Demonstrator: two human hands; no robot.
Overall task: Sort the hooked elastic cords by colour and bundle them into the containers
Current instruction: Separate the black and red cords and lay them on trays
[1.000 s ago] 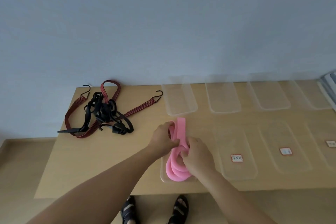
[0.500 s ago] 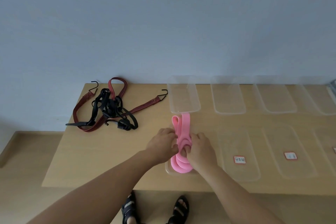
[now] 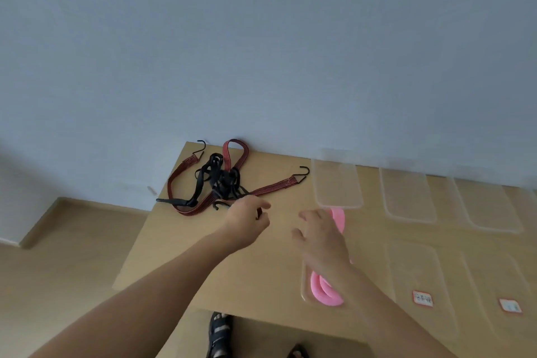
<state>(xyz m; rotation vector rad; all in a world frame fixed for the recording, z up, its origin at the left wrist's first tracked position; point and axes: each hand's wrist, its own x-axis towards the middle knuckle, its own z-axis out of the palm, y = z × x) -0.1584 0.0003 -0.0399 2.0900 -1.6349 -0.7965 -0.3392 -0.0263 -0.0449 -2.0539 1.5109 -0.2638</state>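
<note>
A pink cord lies coiled in a clear container near the table's front edge, and its far loop pokes out past my right hand. That hand hovers over the container with spread fingers and holds nothing. A dark red hooked cord and a black hooked cord lie tangled at the table's back left. My left hand is at the near edge of that tangle with curled fingers. A dark bit shows under its fingers, and I cannot tell whether the hand grips it.
Clear trays line the back by the wall. Labelled clear containers sit at the front right. The table's left edge drops to the floor. My sandalled feet show below the front edge.
Both hands have let go of the pink cord, which now rests in its container. My left hand moved left to the tangled cords, and my right hand lifted with spread fingers. The view swung right.
</note>
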